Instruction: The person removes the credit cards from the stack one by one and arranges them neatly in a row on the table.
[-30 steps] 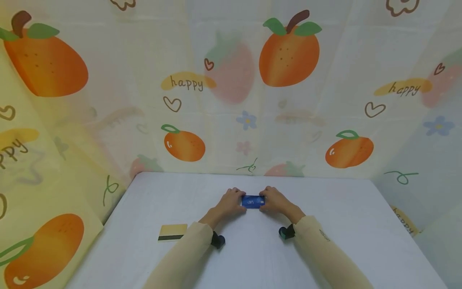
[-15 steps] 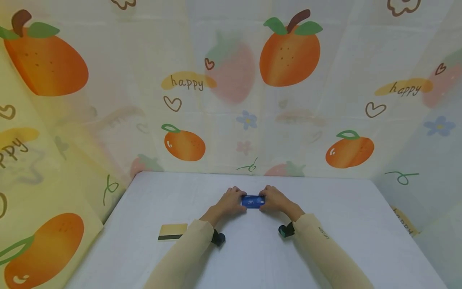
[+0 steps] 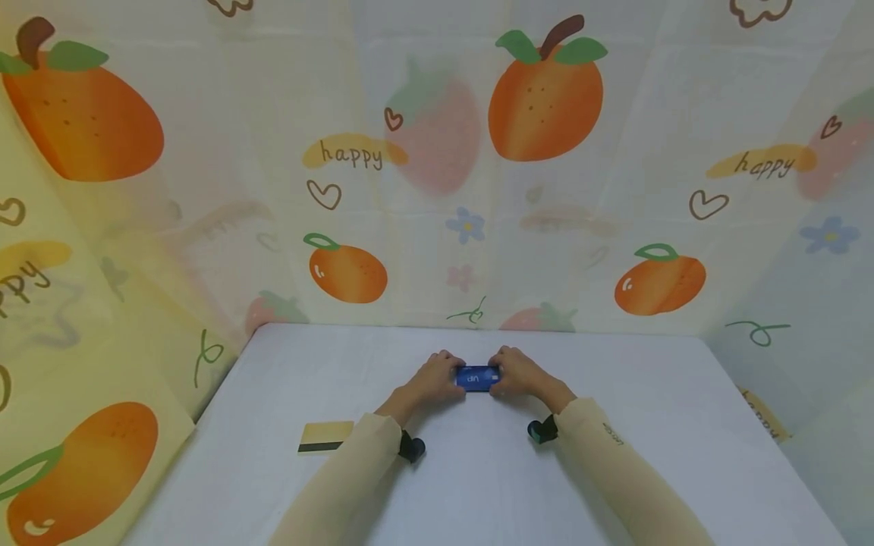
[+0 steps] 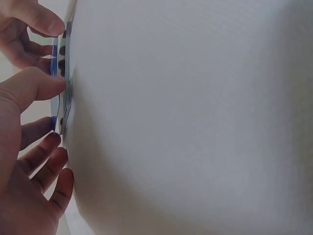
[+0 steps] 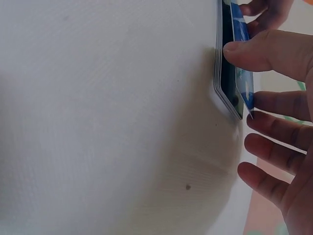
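Observation:
A blue card (image 3: 477,378) printed with "VIP", upside down in the head view, lies between my two hands near the table's far middle. My left hand (image 3: 439,378) pinches its left end, thumb on the near edge and fingertips at the far edge. On the opposite end my right hand (image 3: 521,373) grips likewise. Both wrist views show a thin stack of cards (image 5: 218,63) right under the blue card, with a narrow gap between them at the near side. The stack sits low against the white tabletop.
A gold card (image 3: 325,433) with a dark stripe lies on the white table (image 3: 471,485), partly overlapped by my left sleeve (image 3: 355,462). A fruit-printed cloth (image 3: 437,265) hangs behind the table and along its sides.
Both hands keep their hold on the blue card. Hands and card appear very slightly higher in the head view, and the right forearm has risen a little.

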A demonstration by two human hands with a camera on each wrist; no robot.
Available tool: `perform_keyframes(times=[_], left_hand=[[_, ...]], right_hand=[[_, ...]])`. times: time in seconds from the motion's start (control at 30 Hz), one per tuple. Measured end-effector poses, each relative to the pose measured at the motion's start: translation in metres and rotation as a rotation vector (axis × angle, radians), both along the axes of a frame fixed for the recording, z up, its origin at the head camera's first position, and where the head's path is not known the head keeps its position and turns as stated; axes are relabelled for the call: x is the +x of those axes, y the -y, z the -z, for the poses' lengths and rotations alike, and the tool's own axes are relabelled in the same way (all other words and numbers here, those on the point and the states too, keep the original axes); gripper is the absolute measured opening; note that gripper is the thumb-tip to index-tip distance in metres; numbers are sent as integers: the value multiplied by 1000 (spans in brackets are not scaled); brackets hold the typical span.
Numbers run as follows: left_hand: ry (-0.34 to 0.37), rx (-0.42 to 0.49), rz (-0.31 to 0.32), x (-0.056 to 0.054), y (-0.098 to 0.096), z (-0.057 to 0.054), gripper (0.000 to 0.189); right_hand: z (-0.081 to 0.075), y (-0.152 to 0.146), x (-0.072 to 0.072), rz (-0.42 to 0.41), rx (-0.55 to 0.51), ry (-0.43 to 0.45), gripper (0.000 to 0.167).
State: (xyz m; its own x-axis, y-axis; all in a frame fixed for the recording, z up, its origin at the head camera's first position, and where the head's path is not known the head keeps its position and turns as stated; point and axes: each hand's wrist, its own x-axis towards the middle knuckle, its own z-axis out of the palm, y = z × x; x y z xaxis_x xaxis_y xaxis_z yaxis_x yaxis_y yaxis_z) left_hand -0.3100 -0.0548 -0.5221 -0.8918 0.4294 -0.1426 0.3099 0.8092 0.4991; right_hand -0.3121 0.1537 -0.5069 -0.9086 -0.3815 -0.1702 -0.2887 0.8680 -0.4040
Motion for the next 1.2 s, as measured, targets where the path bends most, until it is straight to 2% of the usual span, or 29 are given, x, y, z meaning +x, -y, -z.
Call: perform_keyframes(times=[0.2, 0.6, 1.03, 1.2], left_hand=[[38, 26, -13, 0, 0, -1, 58], [45, 31, -22, -1, -1, -1, 58], [14, 45, -7, -2, 0, 4, 59], [7, 64, 1, 1, 3, 1, 58]], right_hand=[[0, 0, 1, 21, 0, 24, 54], [-5, 0, 7, 34, -28, 35, 54], [-8, -2, 12, 12, -35, -6, 55], [-10, -2, 15, 9, -49, -12, 55]])
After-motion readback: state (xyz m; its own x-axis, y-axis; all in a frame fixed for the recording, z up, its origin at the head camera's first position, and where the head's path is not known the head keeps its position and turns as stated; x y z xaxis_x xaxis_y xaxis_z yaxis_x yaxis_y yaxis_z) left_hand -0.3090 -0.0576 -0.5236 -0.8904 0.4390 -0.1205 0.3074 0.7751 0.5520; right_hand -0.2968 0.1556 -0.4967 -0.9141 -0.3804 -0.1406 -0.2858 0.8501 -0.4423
